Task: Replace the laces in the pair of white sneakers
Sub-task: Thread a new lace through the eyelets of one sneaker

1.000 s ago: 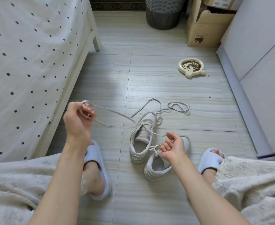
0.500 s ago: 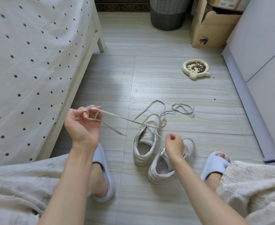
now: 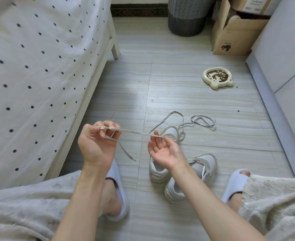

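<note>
Right hand (image 3: 166, 151) has left the near sneaker (image 3: 192, 180), now palm-up, fingers apart under the lace (image 3: 134, 132) wound round the left hand (image 3: 98, 145) fingers; unlacing continues.

Nothing prints clearly enough to read. The cardboard box (image 3: 233, 32) carries a dark printed mark with small characters low on its front, too blurred to make out. A white label (image 3: 252, 5) just above the box shows illegible lines. The heel tabs of the two sneakers (image 3: 158, 177) bear small unreadable lettering.
</note>
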Available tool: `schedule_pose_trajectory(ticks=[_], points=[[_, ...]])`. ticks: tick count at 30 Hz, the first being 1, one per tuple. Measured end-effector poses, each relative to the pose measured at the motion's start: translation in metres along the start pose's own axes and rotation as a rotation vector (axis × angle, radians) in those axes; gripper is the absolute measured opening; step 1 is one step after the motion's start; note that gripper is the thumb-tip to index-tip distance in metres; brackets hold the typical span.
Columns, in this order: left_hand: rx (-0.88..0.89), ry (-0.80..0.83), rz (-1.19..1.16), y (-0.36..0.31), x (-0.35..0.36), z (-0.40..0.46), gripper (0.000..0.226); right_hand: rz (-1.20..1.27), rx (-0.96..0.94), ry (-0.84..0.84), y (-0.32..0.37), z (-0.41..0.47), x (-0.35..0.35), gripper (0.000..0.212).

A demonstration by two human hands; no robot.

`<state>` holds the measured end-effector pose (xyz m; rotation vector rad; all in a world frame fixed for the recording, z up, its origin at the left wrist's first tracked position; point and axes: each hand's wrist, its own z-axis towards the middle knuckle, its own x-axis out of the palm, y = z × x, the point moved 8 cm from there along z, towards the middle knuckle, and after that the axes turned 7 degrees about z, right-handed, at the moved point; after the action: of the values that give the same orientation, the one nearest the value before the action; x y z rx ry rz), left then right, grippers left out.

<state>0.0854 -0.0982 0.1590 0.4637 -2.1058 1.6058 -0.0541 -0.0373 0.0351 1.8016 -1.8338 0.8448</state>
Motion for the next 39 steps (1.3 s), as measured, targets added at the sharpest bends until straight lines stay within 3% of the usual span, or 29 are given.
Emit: schedule_pose_trajectory(ticks=[8,13,17,20,25,28,30,33,36,39], points=[[0.052,-0.104,0.049,0.0,-0.012,0.001,0.027,-0.066,-0.128,-0.132,0.017,0.005,-0.037,0.017],[0.098,-0.208,0.222,-0.001,-0.018,0.001,0.03,-0.116,-0.163,-0.156,0.018,0.004,-0.043,0.041],[0.087,-0.262,0.245,0.002,-0.023,0.002,0.029,-0.1,-0.142,-0.182,0.014,0.002,-0.046,0.013],[0.091,-0.336,0.295,0.002,-0.031,0.002,0.024,-0.099,-0.137,-0.161,0.014,0.002,-0.043,0.011],[-0.068,-0.441,0.673,0.018,-0.051,0.003,0.015,-0.17,-0.154,-0.063,0.012,0.001,-0.021,0.01],[-0.191,-0.386,0.938,0.037,-0.063,0.009,0.008,-0.292,-0.184,-0.026,0.011,-0.004,-0.006,0.012],[-0.217,-0.327,1.242,0.044,-0.064,0.011,0.015,-0.38,-0.202,-0.023,0.012,-0.008,0.0,0.012],[-0.079,-0.181,1.7,0.052,-0.047,0.011,0.037,-0.574,-0.252,-0.05,0.014,-0.01,0.001,0.01],[0.052,-0.027,1.683,0.065,-0.032,0.012,0.034,-0.763,-0.343,-0.104,0.019,-0.013,0.002,0.004],[0.0,0.115,1.493,0.087,-0.025,0.009,0.037,-0.843,-0.445,-0.102,0.025,-0.02,0.007,0.015]])
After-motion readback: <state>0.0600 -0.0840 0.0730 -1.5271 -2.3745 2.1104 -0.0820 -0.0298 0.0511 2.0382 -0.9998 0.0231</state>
